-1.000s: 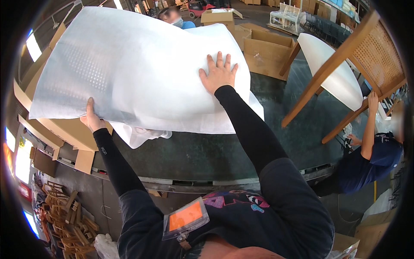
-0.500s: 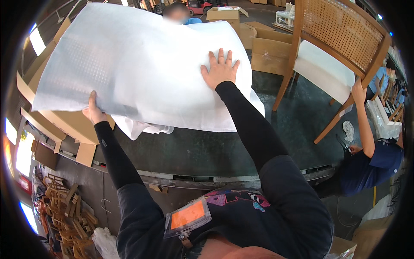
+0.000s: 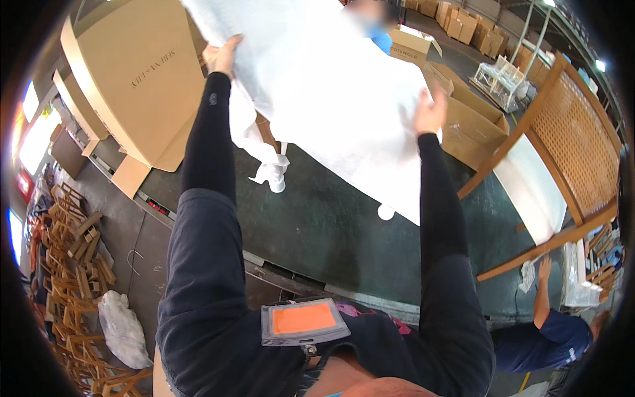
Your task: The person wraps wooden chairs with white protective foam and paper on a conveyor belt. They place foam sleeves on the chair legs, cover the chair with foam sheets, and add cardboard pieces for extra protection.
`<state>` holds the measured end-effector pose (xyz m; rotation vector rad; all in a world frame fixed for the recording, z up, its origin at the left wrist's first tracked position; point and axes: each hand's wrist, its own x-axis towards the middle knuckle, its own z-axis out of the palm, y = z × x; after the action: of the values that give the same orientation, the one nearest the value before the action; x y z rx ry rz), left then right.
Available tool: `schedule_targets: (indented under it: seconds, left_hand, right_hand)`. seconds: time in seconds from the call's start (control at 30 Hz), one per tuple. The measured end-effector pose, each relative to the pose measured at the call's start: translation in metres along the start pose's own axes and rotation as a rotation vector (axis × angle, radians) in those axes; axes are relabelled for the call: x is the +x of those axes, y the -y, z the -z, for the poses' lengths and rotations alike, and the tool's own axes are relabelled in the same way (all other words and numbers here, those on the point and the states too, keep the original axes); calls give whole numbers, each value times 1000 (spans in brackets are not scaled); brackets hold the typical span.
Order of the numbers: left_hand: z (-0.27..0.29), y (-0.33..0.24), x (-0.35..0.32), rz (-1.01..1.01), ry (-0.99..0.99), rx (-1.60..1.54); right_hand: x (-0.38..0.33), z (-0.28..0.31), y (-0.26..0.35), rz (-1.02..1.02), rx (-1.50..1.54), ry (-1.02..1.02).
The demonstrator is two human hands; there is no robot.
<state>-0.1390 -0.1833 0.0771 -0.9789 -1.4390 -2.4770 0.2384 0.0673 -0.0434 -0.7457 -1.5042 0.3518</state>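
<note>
A large chair in a white sheet wrap (image 3: 344,86) is tilted up over the dark green work table (image 3: 297,212). A bit of brown wood (image 3: 266,134) shows below the wrap, beside a loose crumpled white end (image 3: 272,173). My left hand (image 3: 221,58) grips the wrapped chair's left edge, its thumb on top. My right hand (image 3: 431,112) lies against the right side of the wrap, fingers apart, slightly blurred. Most of the chair is hidden under the sheet.
An open cardboard box (image 3: 132,79) stands at the left, another (image 3: 473,126) at the back right. A cane-back chair (image 3: 569,145) is tilted on the table's right. One person (image 3: 549,337) works there; another (image 3: 380,33) is behind the wrap. Wooden frames (image 3: 73,264) lie piled at lower left.
The wrapped chair has swung up and away to the right. My left hand has moved up and right with its edge; my right hand has slid from its top to its right side.
</note>
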Motion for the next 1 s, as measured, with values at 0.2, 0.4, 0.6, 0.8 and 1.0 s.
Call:
schedule_targets:
  seconds: [0.2, 0.4, 0.6, 0.8, 1.0]
  left_hand:
    - [14, 51, 76, -96, -60, 175]
    - [4, 87, 77, -219, -89, 320]
    - [46, 90, 116, -106, -4, -65]
    - [117, 76, 150, -78, -81, 125]
    - [180, 58, 183, -1, -37, 103]
  right_hand:
    - [-55, 21, -36, -241, 105, 461]
    - [-101, 11, -46, -879, 678, 381]
    - [-110, -14, -9, -887, 588, 298]
    - [-154, -51, 41, -952, 394, 355]
    - [-157, -108, 41, -725, 285, 437]
